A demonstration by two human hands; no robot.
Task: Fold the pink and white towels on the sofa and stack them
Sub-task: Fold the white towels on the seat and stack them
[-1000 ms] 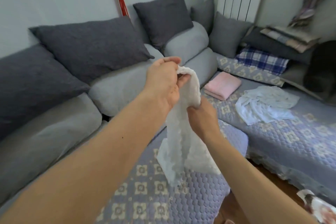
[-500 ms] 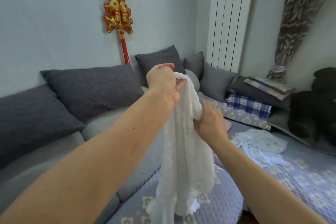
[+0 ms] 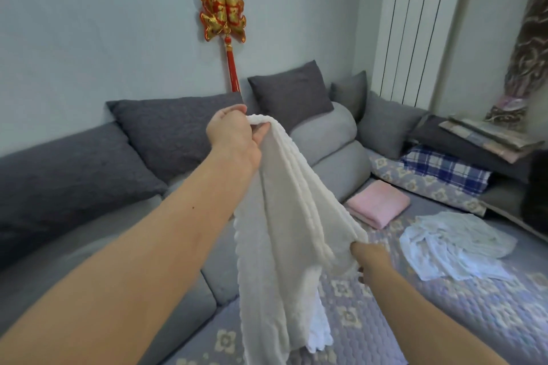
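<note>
A white textured towel point(image 3: 281, 234) hangs in the air above the sofa seat point(image 3: 444, 311). My left hand point(image 3: 234, 135) grips its top corner at head height. Lower and to the right, my right hand point(image 3: 369, 259) grips the same edge, so the cloth stretches slanted between the two hands and its loose end dangles. A pink towel point(image 3: 378, 204), folded into a flat rectangle, lies on the seat beyond my right hand. A thin crumpled white cloth point(image 3: 456, 246) lies spread on the seat to the right of it.
Dark grey cushions point(image 3: 178, 130) and light grey bolsters point(image 3: 329, 133) line the sofa back. A blue plaid pillow point(image 3: 444, 169) and stacked folded bedding point(image 3: 486, 135) fill the far right corner. A red and gold ornament point(image 3: 224, 9) hangs on the wall; a radiator point(image 3: 415, 24) stands right.
My right hand has slid down and to the right along the towel's edge, away from the left hand. The towel is now pulled out between them. The view has tilted up.
</note>
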